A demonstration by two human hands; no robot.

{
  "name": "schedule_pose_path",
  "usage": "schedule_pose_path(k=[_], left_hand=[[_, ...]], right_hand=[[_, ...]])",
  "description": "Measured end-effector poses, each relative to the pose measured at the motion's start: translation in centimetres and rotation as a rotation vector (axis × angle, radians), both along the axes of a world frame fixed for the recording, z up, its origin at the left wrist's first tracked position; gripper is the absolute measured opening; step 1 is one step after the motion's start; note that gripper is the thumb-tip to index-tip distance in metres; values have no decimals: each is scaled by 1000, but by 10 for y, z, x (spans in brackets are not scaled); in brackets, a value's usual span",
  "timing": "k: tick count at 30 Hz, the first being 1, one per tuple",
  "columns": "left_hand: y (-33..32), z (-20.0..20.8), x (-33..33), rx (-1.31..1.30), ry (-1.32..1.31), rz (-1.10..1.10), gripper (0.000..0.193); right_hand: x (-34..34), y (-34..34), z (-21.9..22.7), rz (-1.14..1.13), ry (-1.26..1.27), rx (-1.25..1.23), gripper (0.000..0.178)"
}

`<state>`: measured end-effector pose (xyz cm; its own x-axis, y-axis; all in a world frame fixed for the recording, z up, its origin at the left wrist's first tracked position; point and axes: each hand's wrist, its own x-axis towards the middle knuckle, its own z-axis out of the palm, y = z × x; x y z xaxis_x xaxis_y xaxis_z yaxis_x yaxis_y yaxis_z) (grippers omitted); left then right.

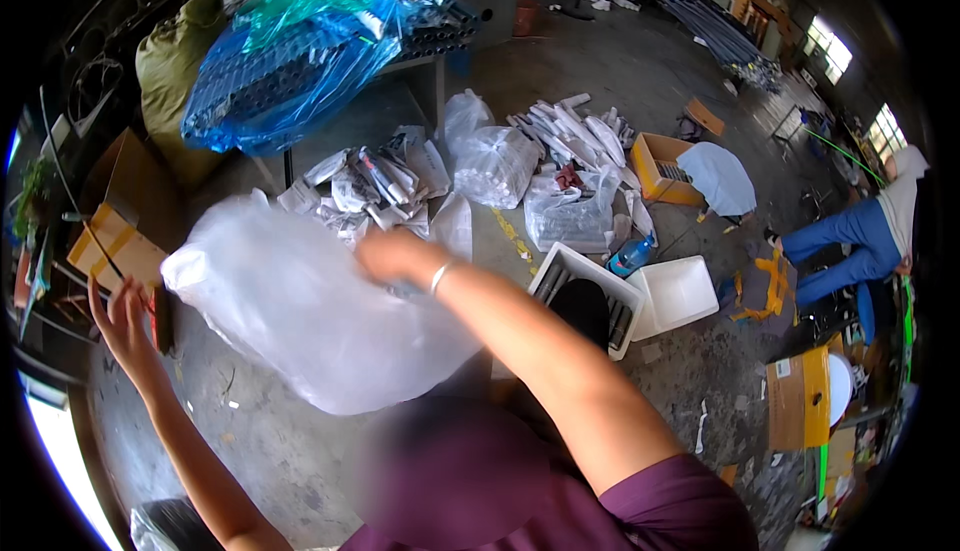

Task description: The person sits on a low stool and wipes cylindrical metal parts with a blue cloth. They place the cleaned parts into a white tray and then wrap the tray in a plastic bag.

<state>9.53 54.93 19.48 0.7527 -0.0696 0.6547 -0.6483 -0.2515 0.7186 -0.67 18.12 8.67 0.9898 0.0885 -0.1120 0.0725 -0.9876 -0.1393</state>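
Note:
A large, translucent white plastic bag billows in front of me, puffed out with air. My right hand, blurred and wearing a pale bracelet, is closed at the bag's upper right edge; its fingertips are hidden. My left hand is raised beyond the bag's left end, fingers apart, holding nothing that I can make out. Just behind the bag lies a heap of long rolls wrapped in printed paper. To my right, a white foam box holds grey tubes, with my dark-clad knee partly covering it.
Blue sheeting drapes stacked tubes on a stand. Filled clear bags, white wrapped rolls and a cardboard box lie beyond. A blue bottle stands by a white lid. Another person bends at far right.

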Motion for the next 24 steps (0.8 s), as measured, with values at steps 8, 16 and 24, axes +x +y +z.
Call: schedule_pose_path(k=[8, 16, 24], left_hand=[[9, -72, -63, 22, 164, -77, 51], [-133, -85, -139, -284, 744, -465, 59], [-382, -59, -177, -575, 1503, -1216, 38]], right_hand=[[-9, -51, 60, -506, -456, 1895, 17], [-173, -174, 71, -410, -856, 2311, 26], [-367, -204, 99, -591, -1109, 1808, 35]])
